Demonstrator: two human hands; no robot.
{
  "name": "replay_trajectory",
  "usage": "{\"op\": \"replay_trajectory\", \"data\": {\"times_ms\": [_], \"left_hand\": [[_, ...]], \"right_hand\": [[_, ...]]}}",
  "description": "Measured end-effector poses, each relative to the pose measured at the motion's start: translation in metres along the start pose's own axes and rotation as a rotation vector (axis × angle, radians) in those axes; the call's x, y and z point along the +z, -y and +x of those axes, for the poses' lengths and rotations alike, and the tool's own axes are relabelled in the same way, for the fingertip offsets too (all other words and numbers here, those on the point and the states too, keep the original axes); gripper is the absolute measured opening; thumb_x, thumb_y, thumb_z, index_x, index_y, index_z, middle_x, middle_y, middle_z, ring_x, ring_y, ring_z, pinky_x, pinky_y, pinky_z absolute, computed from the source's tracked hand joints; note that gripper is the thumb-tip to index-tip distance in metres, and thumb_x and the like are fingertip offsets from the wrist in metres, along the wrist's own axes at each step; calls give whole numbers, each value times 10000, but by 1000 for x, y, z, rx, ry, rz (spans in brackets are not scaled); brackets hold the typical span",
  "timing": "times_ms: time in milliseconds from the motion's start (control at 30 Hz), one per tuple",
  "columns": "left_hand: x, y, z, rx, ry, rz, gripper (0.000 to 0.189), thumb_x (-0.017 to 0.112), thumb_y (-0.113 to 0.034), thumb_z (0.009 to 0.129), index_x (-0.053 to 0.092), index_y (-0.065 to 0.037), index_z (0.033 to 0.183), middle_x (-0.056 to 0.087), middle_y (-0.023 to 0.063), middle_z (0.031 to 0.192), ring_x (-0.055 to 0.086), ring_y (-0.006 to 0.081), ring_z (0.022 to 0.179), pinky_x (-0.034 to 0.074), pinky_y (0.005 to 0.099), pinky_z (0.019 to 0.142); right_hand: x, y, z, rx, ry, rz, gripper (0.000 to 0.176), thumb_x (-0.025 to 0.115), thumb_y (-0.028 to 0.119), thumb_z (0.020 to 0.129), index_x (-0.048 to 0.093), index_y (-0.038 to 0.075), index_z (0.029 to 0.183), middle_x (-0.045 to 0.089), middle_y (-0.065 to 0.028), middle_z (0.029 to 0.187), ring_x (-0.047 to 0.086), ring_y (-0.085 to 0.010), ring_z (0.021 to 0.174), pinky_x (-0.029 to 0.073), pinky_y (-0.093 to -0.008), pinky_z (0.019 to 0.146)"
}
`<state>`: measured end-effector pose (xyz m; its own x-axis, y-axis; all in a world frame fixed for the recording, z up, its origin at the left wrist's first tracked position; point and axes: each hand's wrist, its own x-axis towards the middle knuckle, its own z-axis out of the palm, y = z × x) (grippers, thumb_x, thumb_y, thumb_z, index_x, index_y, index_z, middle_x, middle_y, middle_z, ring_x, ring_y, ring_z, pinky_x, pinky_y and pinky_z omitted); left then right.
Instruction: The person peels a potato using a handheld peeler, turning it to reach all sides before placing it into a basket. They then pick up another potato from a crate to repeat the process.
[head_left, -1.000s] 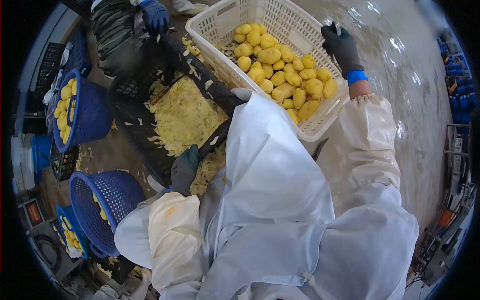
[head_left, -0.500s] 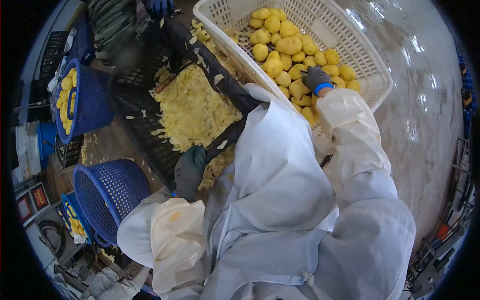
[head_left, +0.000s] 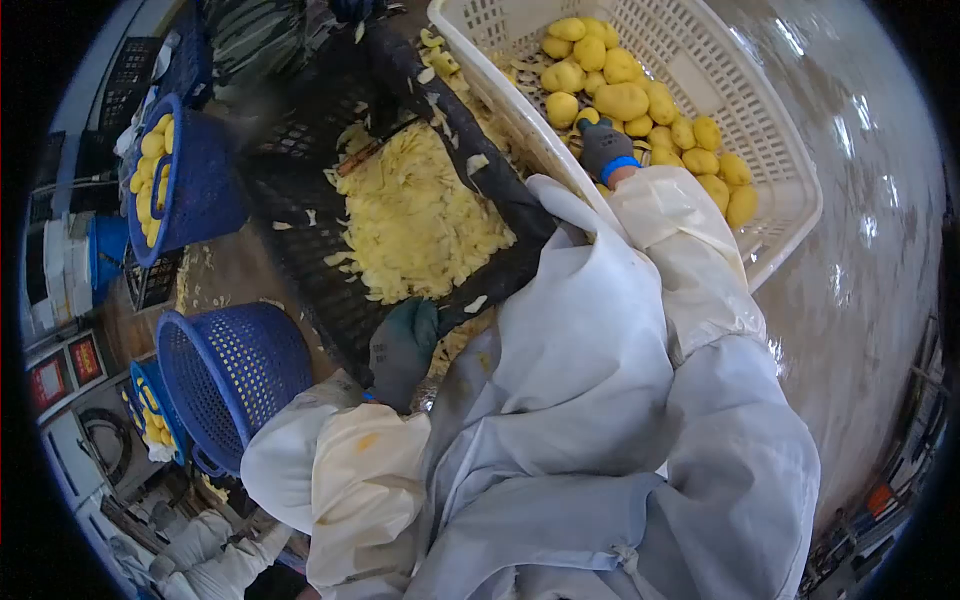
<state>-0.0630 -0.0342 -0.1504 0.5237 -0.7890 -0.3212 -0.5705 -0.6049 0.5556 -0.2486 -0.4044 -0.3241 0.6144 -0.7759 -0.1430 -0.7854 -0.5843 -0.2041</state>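
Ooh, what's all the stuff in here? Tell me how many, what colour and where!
crate: one, white, top right
potatoes: many, yellow, in that crate and the upper-left basket
mesh crate: one, black, left of centre
peelings: big heap, pale yellow, mostly in the mesh crate
large baskets: two, blue, left
panels: two, red, far left
floor: one, brownish grey, shiny, right
other person: one, dark patterned clothing, top left
edge clutter: too small to count
apron: one, whitish, bottom middle
left hand: one, grey-green glove, mesh crate's near edge
right hand: one, grey glove, among potatoes
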Motion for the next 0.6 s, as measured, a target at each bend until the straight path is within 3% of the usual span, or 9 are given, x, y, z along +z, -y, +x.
{"op": "replay_trajectory", "data": {"times_ms": [100, 167, 233, 267, 333, 433, 500, 533, 600], "left_hand": [[3, 8, 0, 2, 8, 12, 391, 464, -348, 944, 630, 5, 957, 611, 263, 834, 590, 435, 817, 451, 464, 731], [10, 21, 1, 12, -14, 43, 393, 467, -355, 942, 632, 1, 944, 609, 262, 832, 590, 434, 814, 453, 466, 730], [15, 29, -1, 83, -58, 44, 401, 482, -377, 929, 634, -6, 925, 607, 264, 840, 591, 435, 821, 457, 475, 730], [7, 19, -3, 57, -16, 15, 405, 487, -384, 923, 634, -7, 922, 607, 267, 841, 593, 435, 833, 458, 478, 734], [-5, 3, -3, 58, -14, -9, 409, 493, -391, 918, 635, -7, 919, 607, 271, 842, 594, 434, 845, 460, 481, 738], [-8, 1, -6, -42, 60, 79, 404, 520, -390, 898, 650, -24, 1012, 641, 246, 939, 614, 404, 895, 483, 452, 790], [1, 10, -7, 67, -112, -37, 442, 525, -397, 894, 636, -5, 1068, 641, 241, 1015, 619, 384, 945, 482, 436, 831], [3, 13, -8, 61, -97, -43, 504, 532, -415, 888, 594, 14, 1144, 626, 246, 1084, 600, 392, 1005, 470, 443, 865], [5, 18, -8, 91, -133, -24, 522, 541, -415, 885, 570, 20, 1174, 608, 259, 1112, 584, 399, 1033, 462, 444, 879]], "right_hand": [[-16, 4, -11, 99, 24, 2, 396, 607, 197, 763, 514, 138, 1143, 602, -232, 1064, 619, -387, 955, 499, -491, 792], [-3, -3, -14, 194, 33, 157, 449, 632, 209, 753, 489, 125, 1170, 604, -238, 1041, 617, -398, 945, 495, -500, 789], [9, -11, -14, 143, 13, 149, 501, 644, 237, 760, 459, 126, 1212, 599, -235, 1055, 613, -408, 947, 491, -502, 791], [-3, -5, -15, 162, 60, 99, 576, 680, 275, 742, 443, 130, 1246, 597, -231, 1064, 613, -403, 953, 488, -499, 798], [-5, -5, -27, 182, -35, 153, 675, 741, 297, 679, 438, 126, 1257, 600, -215, 1069, 603, -386, 983, 484, -491, 816], [-38, 3, -46, 299, 69, 291, 729, 773, 279, 616, 452, 111, 1249, 598, -212, 1092, 581, -391, 1033, 472, -478, 849], [-39, -5, -58, 273, -95, 426, 728, 773, 255, 590, 473, 102, 1235, 597, -222, 1113, 576, -397, 1047, 471, -463, 857], [-49, -7, -62, 357, -66, 442, 709, 771, 247, 582, 488, 83, 1212, 594, -229, 1137, 579, -388, 1055, 471, -450, 868], [-73, -6, -72, 324, -210, 586, 721, 790, 274, 563, 499, 34, 1178, 617, -201, 1101, 598, -341, 1035, 474, -413, 857]]}}
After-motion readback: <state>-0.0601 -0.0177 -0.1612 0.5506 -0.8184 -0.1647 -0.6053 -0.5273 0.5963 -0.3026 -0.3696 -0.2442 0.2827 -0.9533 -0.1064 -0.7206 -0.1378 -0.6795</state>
